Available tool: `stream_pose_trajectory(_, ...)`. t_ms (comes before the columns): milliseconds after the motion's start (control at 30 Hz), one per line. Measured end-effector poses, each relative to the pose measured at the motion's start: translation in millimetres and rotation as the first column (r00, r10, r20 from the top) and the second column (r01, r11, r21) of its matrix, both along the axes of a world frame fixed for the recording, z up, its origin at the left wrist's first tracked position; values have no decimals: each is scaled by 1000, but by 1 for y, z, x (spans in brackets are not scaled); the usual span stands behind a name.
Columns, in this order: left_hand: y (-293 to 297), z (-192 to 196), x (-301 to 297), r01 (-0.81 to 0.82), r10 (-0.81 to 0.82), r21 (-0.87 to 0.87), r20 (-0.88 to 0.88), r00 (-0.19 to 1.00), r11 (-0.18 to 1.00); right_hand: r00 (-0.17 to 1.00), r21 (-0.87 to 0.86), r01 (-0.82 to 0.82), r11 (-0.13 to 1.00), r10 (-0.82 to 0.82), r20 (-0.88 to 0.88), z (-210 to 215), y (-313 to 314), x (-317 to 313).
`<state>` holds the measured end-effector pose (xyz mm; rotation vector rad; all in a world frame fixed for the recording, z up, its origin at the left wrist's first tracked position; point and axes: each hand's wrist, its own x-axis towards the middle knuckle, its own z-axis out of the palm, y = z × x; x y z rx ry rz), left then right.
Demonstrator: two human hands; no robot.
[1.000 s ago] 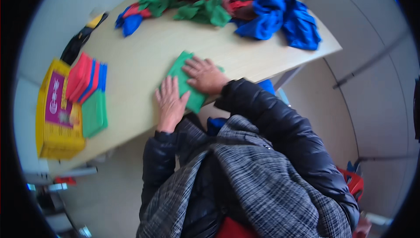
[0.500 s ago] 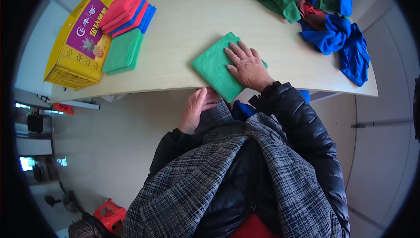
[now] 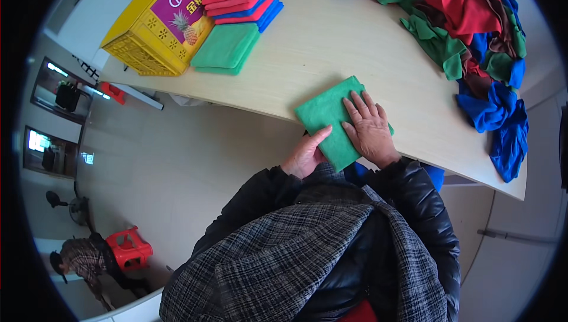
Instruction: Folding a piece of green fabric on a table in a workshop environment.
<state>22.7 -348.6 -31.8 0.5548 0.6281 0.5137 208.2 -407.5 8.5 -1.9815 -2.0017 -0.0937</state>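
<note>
The folded green cloth (image 3: 331, 122) is pressed flat beneath the open right hand (image 3: 370, 129); its near edge, overhanging the counter (image 3: 355, 44), is pinched by the left hand (image 3: 306, 155).

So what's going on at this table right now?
A person is handling a folded green cloth at the near edge of a pale table. The right hand lies flat on top of it, and the left hand is at its overhanging corner. Folded red, blue and green cloths are stacked by a yellow crate; a loose heap of unfolded cloths lies on the right.
</note>
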Motion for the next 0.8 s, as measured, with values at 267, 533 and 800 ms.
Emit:
stream_pose_trajectory(267, -5, 11, -11, -121, 128, 281, -7, 992, 952, 961, 77, -119, 990, 134, -242, 7, -5, 4)
stream_pose_trajectory(533, 90, 100, -93, -338, 365, 365, -5, 931, 867, 942, 224, 121, 967, -40, -335, -20, -49, 50)
stream_pose_trajectory(800, 247, 170, -138, -589, 596, 435, 138, 791, 681, 968, 187, 206, 960, -172, -181, -13, -48, 45)
